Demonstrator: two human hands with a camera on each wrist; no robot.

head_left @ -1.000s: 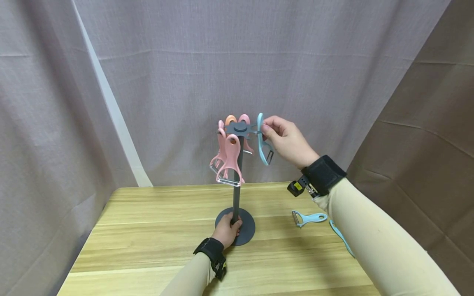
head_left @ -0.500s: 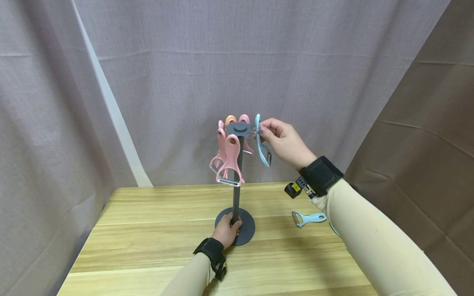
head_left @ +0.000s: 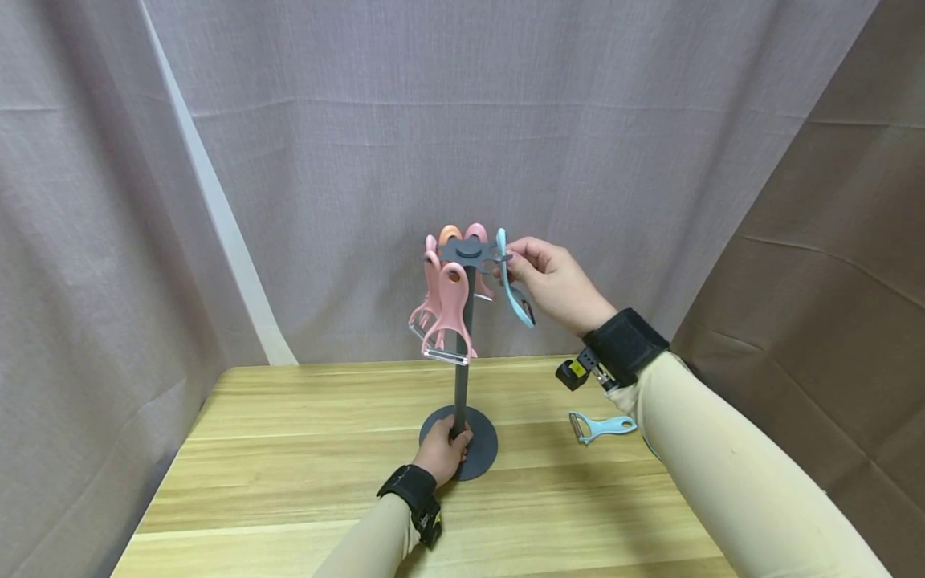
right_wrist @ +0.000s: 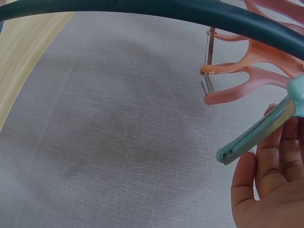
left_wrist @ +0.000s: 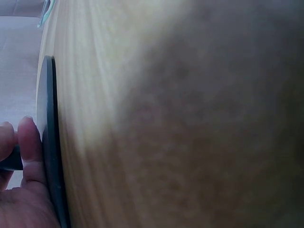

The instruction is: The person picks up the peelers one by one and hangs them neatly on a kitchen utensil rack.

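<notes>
A dark grey stand (head_left: pixel 461 387) with a round base and a notched top disc (head_left: pixel 462 254) stands upright on the wooden table. Low on its pole, my left hand (head_left: pixel 439 451) grips it just above the base; the left wrist view shows the fingers beside the base (left_wrist: pixel 51 142). At the disc's right side, my right hand (head_left: pixel 562 282) pinches a light blue peeler (head_left: pixel 519 307) near its handle end, blade end down and tilted. Several pink peelers (head_left: pixel 454 301) and an orange peeler (head_left: pixel 450 232) hang from the disc. Whether the blue peeler's hole is over a hook is hard to tell.
Another light blue peeler (head_left: pixel 610 425) lies on the wooden table (head_left: pixel 303 449) right of the base. A sliver of a further blue thing shows beside the right sleeve (head_left: pixel 723 449). Grey curtains (head_left: pixel 347 160) hang behind the table.
My right hand has moved slightly left and down with the light blue peeler, bringing it closer to the disc; its blade end now tilts outward more. My left hand has stayed on the pole.
</notes>
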